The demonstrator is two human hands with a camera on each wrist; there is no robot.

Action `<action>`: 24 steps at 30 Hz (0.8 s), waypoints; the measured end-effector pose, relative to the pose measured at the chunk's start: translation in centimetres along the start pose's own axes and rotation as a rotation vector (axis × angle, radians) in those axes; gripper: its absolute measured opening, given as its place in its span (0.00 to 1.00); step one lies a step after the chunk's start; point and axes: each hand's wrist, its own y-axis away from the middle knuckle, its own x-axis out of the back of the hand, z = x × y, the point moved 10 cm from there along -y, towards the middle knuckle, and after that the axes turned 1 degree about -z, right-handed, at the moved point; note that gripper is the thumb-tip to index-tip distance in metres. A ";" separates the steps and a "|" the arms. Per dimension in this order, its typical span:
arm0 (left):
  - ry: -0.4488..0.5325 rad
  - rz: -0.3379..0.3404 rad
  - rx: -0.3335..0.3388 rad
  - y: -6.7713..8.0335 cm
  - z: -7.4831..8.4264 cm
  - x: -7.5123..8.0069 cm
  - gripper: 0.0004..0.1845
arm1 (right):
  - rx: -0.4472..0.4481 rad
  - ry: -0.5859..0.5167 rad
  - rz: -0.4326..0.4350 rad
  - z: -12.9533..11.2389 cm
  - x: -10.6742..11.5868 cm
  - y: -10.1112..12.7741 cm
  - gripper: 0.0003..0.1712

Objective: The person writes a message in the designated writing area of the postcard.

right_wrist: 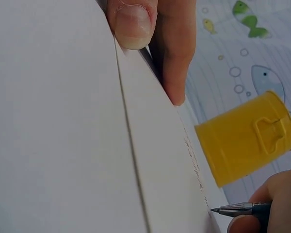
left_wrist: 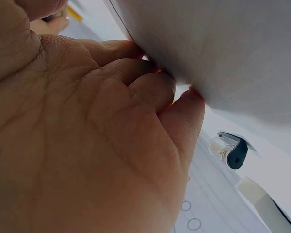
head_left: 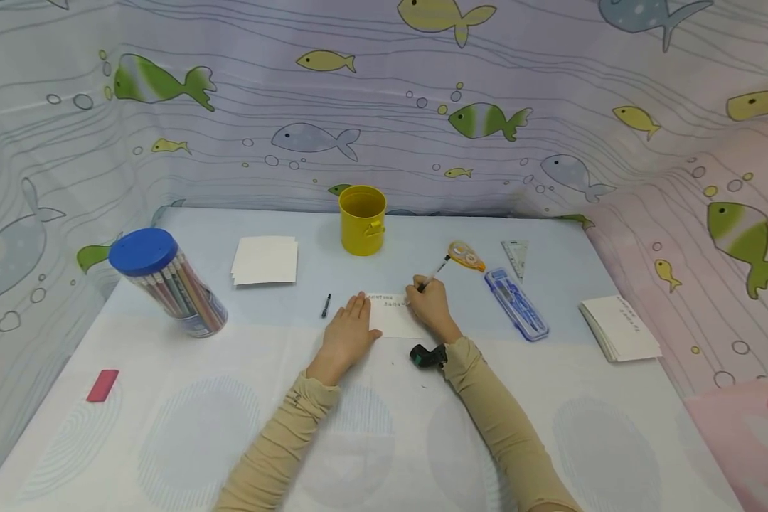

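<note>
A white card [head_left: 395, 326] with rows of small handwriting lies on the table in front of the person. The right hand [head_left: 432, 306] pinches a pen [head_left: 436, 270]; in the right wrist view the pen's metal tip [right_wrist: 228, 209] meets the card at the end of a written line. The left hand [head_left: 348, 333] rests flat with extended fingers on the card's left edge. Its palm [left_wrist: 87, 136] fills much of the left wrist view. Left of that hand lies a black pen cap [head_left: 326, 306], also visible as a clip-ended cap [left_wrist: 236, 154] from the left wrist.
White cards [head_left: 265, 260] are stacked back left, and a written stack [head_left: 621, 328] lies far right. Around stand a yellow bucket [head_left: 362, 231] and a blue-lidded pencil jar [head_left: 179, 291]. Correction tape [head_left: 466, 256], a set square [head_left: 517, 256], a blue case [head_left: 517, 304] and a red eraser [head_left: 102, 385] lie about.
</note>
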 end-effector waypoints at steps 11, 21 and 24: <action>0.003 -0.002 0.002 0.3 0.0 0.3 0.39 | 0.022 0.067 0.003 -0.1 -0.1 -0.1 0.23; -0.002 0.003 0.006 0.1 -0.2 0.1 0.39 | 0.029 0.104 0.011 -0.5 0.0 -0.3 0.25; 0.005 0.002 0.003 0.2 -0.1 0.2 0.39 | 0.017 0.120 0.005 -0.4 -0.1 -0.2 0.25</action>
